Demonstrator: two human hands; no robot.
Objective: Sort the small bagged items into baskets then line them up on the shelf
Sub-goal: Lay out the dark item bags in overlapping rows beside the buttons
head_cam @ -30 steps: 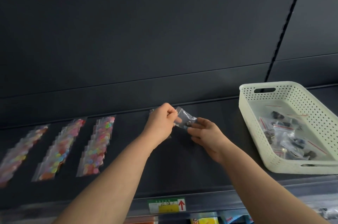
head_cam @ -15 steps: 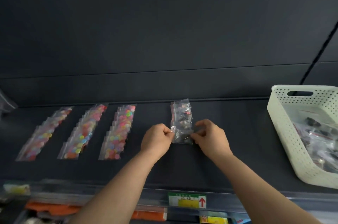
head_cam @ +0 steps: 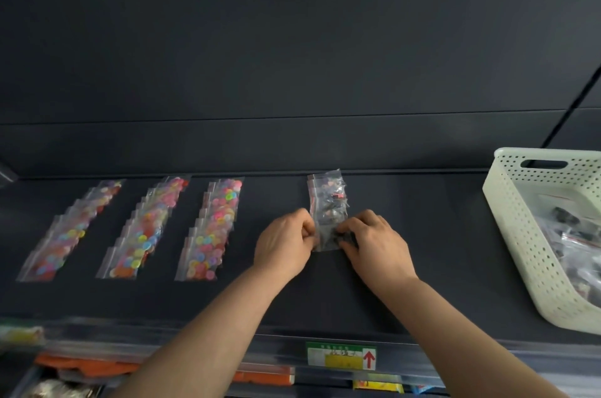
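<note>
A short row of clear bags with dark pieces (head_cam: 327, 199) lies on the dark shelf (head_cam: 422, 267). Its nearest bag (head_cam: 327, 240) is pinched at the left edge by my left hand (head_cam: 286, 244) and at the right edge by my right hand (head_cam: 377, 243), down on the shelf surface. To the left lie three rows of bags with colourful buttons (head_cam: 70, 231), (head_cam: 144, 228), (head_cam: 213, 226). A white perforated basket (head_cam: 520, 235) at the right holds several more bags of dark pieces (head_cam: 572, 235).
The shelf's back wall rises dark behind the rows. A price-label rail with a green and yellow tag (head_cam: 341, 355) runs along the front edge. Orange and yellow packages (head_cam: 87, 365) sit on the shelf below.
The bag held up between both hands a second ago has come down onto the front of the dark-piece row. My view has shifted left, so the basket sits further right.
</note>
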